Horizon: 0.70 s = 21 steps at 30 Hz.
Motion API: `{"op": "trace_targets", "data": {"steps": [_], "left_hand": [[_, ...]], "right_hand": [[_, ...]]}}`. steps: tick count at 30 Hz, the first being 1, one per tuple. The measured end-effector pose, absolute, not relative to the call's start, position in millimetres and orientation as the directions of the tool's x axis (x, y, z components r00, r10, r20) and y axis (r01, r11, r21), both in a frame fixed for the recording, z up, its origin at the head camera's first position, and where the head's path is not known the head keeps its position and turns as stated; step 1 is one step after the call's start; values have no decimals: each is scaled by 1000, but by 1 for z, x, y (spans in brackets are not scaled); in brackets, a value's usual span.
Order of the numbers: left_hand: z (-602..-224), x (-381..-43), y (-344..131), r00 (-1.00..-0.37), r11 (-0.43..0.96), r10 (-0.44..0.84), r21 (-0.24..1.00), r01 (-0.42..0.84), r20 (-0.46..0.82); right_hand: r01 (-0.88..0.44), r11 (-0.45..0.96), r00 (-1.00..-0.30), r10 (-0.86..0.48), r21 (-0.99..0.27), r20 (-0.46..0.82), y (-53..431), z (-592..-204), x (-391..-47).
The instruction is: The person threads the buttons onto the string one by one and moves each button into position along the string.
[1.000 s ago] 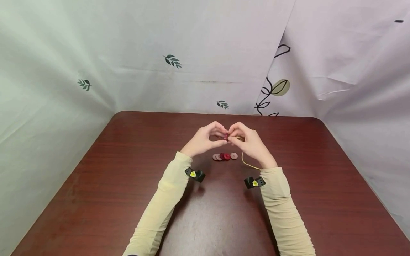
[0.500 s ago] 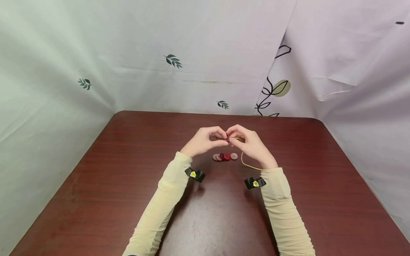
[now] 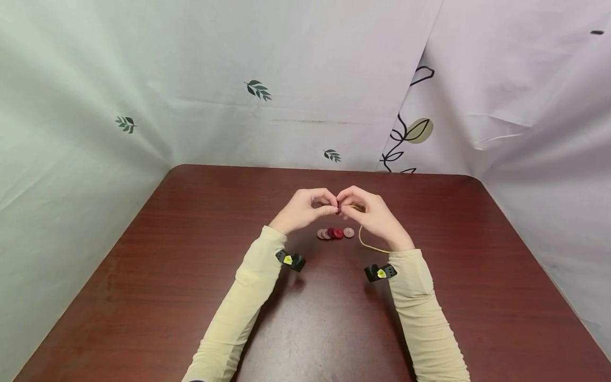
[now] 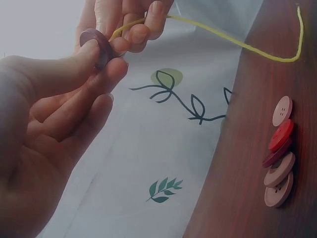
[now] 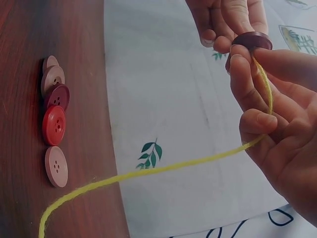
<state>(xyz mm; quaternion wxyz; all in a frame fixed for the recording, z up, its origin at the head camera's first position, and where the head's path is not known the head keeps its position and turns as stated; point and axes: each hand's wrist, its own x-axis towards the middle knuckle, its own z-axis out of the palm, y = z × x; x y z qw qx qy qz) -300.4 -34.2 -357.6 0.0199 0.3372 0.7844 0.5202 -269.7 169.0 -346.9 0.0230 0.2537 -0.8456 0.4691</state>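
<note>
In the head view my left hand (image 3: 302, 210) and right hand (image 3: 375, 213) meet fingertip to fingertip above the table. The left thumb and fingers pinch a dark maroon button (image 5: 252, 40) by its edge. My right hand pinches yellow yarn (image 5: 198, 159) right at the button's face, and its fingertips overlap the button's rim. From there the yarn crosses the right palm and trails down toward the table. Whether the yarn passes through a hole is hidden by the fingers.
Several buttons lie in a row on the brown wooden table (image 3: 229, 196), below the hands: a pale pink button (image 5: 56, 166), a red button (image 5: 54, 125), a maroon button (image 5: 58, 99) and overlapping dusty-pink ones. A white leaf-printed cloth (image 3: 305, 79) hangs behind.
Both hands have dropped slightly and closed together. The held button tipped flatter half a second ago and now stands more upright between the fingertips. The buttons on the table have stayed put.
</note>
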Motion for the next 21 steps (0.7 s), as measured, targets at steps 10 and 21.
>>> {"op": "trace_targets", "data": {"steps": [10, 21], "left_hand": [[-358, -300, -36, -782, 250, 557, 841, 479, 280], [-361, -301, -36, -777, 276, 562, 821, 499, 283]], "right_hand": [[-426, 457, -884, -393, -781, 252, 170, -347, -270], [-398, 461, -890, -402, -793, 213, 170, -348, -269]]}}
